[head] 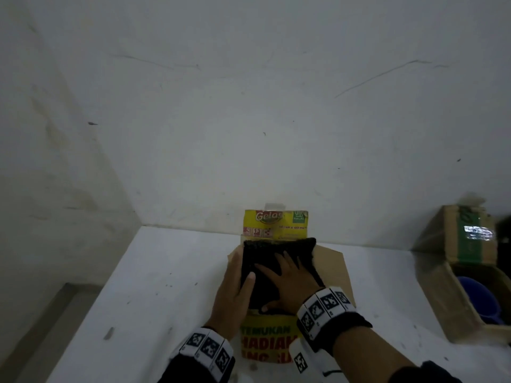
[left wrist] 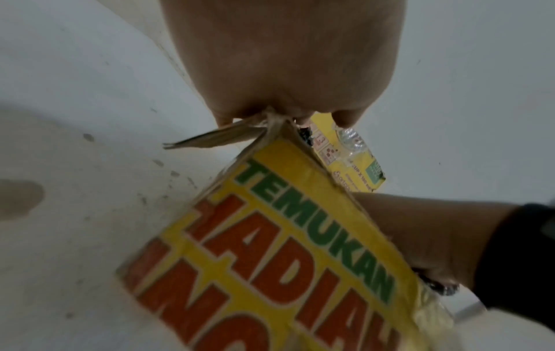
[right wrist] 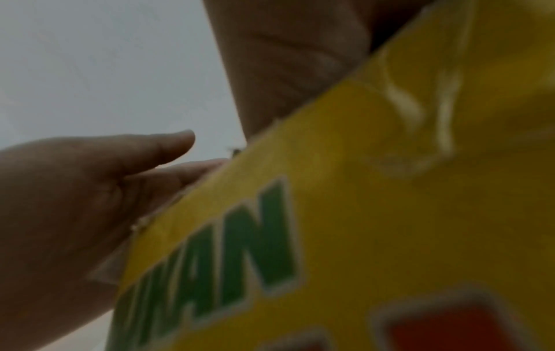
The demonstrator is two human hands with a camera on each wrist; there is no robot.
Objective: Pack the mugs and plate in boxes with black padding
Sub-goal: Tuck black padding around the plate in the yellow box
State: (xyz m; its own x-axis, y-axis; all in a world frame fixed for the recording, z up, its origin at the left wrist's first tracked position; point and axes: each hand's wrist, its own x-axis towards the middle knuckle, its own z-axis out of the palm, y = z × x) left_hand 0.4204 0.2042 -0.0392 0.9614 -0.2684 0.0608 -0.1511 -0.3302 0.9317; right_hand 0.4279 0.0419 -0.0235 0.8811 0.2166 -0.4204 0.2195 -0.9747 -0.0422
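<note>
Fingers (head: 287,261) spread on knitted-looking black padding (head: 273,252), yellow box (head: 265,344).

Right hand (head: 287,280) spread flat on black padding (head: 272,261) inside yellow box (head: 266,338), left hand (head: 235,294) cupping its left side, second cardboard box (head: 453,272) with blue mug (head: 481,299) well apart at right.

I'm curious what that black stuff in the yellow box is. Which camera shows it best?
The head view: the black knitted padding lies spread in the open yellow cardboard box, with the right hand flat on it. The left wrist view catches only a dark sliver at the box's edge; the right wrist view shows none.
</note>
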